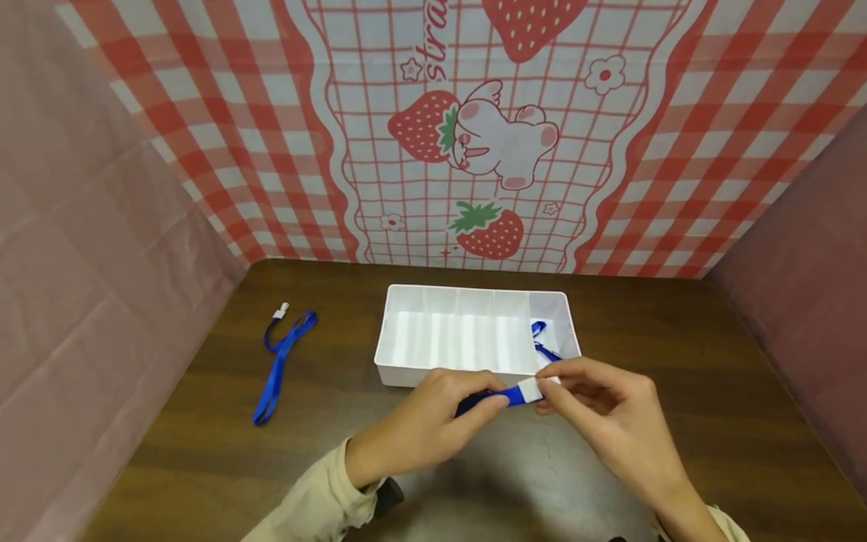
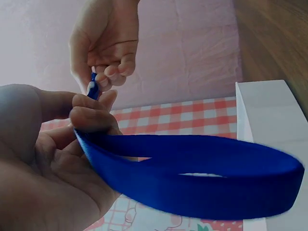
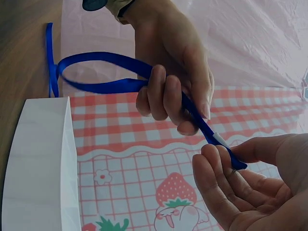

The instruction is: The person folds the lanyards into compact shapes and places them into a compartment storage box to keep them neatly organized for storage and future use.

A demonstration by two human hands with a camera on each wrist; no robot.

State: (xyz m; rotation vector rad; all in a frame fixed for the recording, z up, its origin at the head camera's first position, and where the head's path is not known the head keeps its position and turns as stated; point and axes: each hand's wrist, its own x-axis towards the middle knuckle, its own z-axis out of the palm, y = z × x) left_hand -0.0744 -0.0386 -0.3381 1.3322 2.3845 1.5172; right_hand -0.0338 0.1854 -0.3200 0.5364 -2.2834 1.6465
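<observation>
Your left hand (image 1: 430, 425) gripped blue lanyard (image 1: 516, 396), right hand (image 1: 619, 429) pinched its white-fitted end, near box (image 1: 413, 376). Seemingly part done: blue strap (image 1: 547, 352) lay in right compartment; far-left lanyard (image 1: 279, 366) on counter (image 1: 203, 444) wasn't boxed.

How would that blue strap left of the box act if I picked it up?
It would probably flop: the blue strap is thin and bent into a loop, and a similar held strap curves loosely. It looks light, being mostly narrow ribbon. It likely wouldn't roll, since it lies flat on the table.
</observation>
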